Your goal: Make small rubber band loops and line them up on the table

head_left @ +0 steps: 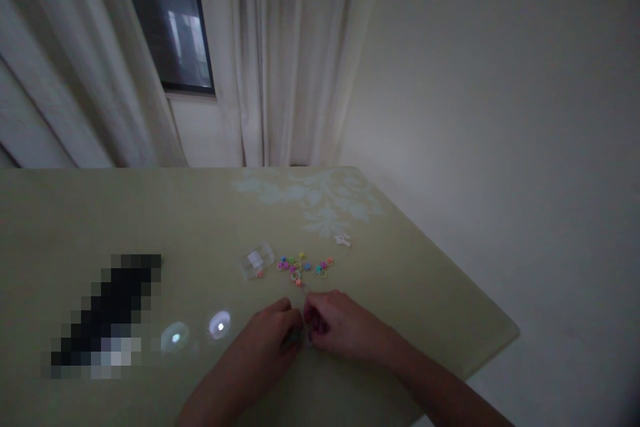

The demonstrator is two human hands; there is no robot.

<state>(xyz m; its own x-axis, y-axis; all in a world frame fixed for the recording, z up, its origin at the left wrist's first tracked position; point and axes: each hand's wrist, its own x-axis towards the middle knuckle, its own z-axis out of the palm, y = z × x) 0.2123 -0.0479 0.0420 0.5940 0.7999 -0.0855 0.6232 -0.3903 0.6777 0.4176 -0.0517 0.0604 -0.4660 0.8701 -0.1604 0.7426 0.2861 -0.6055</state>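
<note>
My left hand and my right hand meet close together over the table, fingers curled and pinched. Something small and pale shows between and below the fingertips, too dim and small to name. Just beyond my hands lies a loose cluster of small colourful rings with flower- or star-shaped pieces, in pink, blue, green, yellow and orange. A few more of these rings lie to the right of the cluster. A clear plastic box rests to the left, with an orange-pink piece at its near edge.
A small white item lies behind the rings. The pale table has a leaf pattern at its far right corner. Left on it is a dark, pixelated long shape. Curtains, a window and a wall stand behind.
</note>
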